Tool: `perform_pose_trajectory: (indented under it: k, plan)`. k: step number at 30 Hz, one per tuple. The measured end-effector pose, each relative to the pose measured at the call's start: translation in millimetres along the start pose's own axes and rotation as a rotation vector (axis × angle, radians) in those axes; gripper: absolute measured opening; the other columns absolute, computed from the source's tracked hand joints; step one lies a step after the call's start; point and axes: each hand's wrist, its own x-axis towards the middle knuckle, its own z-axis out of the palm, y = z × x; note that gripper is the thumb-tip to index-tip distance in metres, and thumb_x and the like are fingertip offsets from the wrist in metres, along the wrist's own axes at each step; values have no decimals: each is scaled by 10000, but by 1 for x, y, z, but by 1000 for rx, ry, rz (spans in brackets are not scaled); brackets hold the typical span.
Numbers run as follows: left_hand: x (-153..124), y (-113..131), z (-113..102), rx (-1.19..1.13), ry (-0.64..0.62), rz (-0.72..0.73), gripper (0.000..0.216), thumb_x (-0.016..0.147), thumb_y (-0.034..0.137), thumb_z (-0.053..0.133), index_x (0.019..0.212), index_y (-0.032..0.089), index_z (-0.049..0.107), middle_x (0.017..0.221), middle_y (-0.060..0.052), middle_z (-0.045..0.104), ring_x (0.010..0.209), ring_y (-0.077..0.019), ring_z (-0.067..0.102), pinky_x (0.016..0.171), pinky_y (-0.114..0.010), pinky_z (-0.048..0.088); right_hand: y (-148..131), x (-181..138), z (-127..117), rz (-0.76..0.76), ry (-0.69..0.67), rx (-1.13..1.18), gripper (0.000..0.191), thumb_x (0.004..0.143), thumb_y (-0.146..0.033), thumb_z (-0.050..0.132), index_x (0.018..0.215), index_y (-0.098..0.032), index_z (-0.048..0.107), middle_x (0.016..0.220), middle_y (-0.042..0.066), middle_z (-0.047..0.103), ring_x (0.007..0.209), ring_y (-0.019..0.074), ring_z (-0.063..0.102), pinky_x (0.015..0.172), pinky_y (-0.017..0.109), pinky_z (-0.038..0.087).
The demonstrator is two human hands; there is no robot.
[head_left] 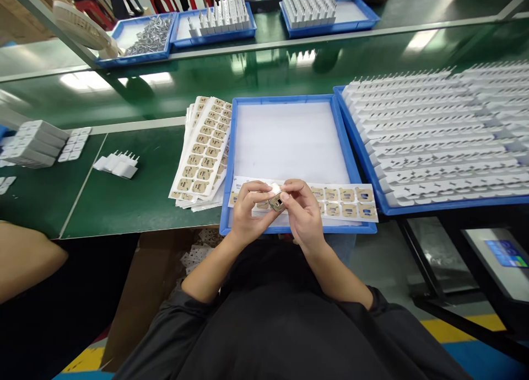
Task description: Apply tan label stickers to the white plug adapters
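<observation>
My left hand [253, 212] and my right hand [303, 214] meet over the near edge of a blue tray [289, 132] with a white lining. Fingertips of both hands pinch a small white plug charger [276, 189]. A tan sticker [276, 202] with a dark cut-out is at its near face; the fingers hide much of the charger. Beneath the hands, a long white sheet of tan stickers [349, 202] lies across the near part of the tray. To the left of the tray is a fanned stack of similar sticker sheets [202, 148].
A large blue tray [384, 206] at right holds rows of white plug chargers [446, 137]. A few chargers [118, 164] lie left, beyond them stacked white pieces [39, 143]. Across the bench are trays of metal parts [151, 35] and chargers [225, 16]. Another person's arm [28, 258] is at left.
</observation>
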Motion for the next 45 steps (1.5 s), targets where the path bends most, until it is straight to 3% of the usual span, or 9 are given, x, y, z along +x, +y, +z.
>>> perform_pose_trajectory:
  k: [11, 19, 26, 29, 31, 36, 39, 41, 45]
  plan:
    - [0, 0, 1, 132, 41, 133, 352, 850, 166, 766, 1103, 287, 554, 1089, -39, 609, 1076, -208, 641, 882, -419, 611, -2, -1, 5, 36, 24, 29, 57, 843, -271, 637, 899, -258, 638, 976, 20, 538, 918, 181, 552, 815, 318, 488]
    - [-1, -1, 0, -5, 37, 28, 370, 828, 226, 810, 1094, 258, 554, 1095, -61, 622, 1083, -218, 648, 912, -441, 603, -5, 3, -11, 33, -108, -8, 151, 842, -280, 675, 987, -270, 713, 1030, 37, 586, 938, 202, 575, 772, 335, 511]
    - [-1, 3, 0, -54, -4, -7, 383, 810, 205, 820, 1116, 244, 594, 1072, -55, 642, 1022, -183, 658, 877, -356, 592, -17, 10, -27, -385, -108, -561, 78, 939, -244, 653, 983, -287, 702, 954, 52, 650, 875, 217, 608, 784, 386, 521]
    - [-3, 2, 1, -123, -19, -201, 372, 826, 273, 804, 1136, 243, 601, 1088, -55, 633, 1021, -182, 665, 799, -298, 611, -17, 4, -26, -673, -120, -686, 117, 919, -187, 661, 989, -277, 687, 1001, 73, 641, 922, 229, 631, 813, 394, 546]
    - [-4, 0, 1, -155, 1, -359, 370, 835, 319, 792, 1143, 245, 601, 1104, -54, 633, 1036, -187, 671, 793, -287, 618, -16, -5, -23, -736, -224, -595, 122, 937, -163, 623, 1013, -252, 655, 992, 72, 659, 921, 215, 653, 812, 369, 558]
    - [-2, -2, -1, -165, 121, -416, 368, 823, 293, 796, 1135, 253, 605, 1108, -48, 647, 1053, -186, 662, 865, -305, 592, -4, -37, -11, -240, -811, -447, 71, 986, -188, 581, 972, -194, 650, 834, 27, 725, 700, 128, 664, 672, 228, 531]
    - [1, -3, -15, -189, 194, -410, 424, 830, 263, 769, 1211, 273, 582, 1143, -55, 640, 1107, -195, 643, 885, -303, 586, 30, -51, 7, -63, -1111, -519, 105, 954, -159, 589, 981, -181, 687, 890, 46, 756, 763, 147, 696, 730, 235, 538]
    - [3, -8, -34, -135, 249, -387, 478, 833, 252, 746, 1276, 277, 569, 1188, -70, 632, 1156, -210, 630, 915, -313, 585, 66, -56, 27, 6, -1219, -570, 135, 921, -125, 595, 988, -179, 700, 959, 68, 771, 849, 178, 720, 808, 267, 546]
    - [8, -36, -90, 79, 383, -387, 432, 819, 279, 721, 1235, 245, 609, 1247, -87, 621, 1183, -237, 639, 921, -321, 588, 140, -66, 81, 100, -1259, -656, 229, 938, -98, 534, 1093, -140, 697, 1036, 120, 774, 956, 218, 732, 865, 314, 550]
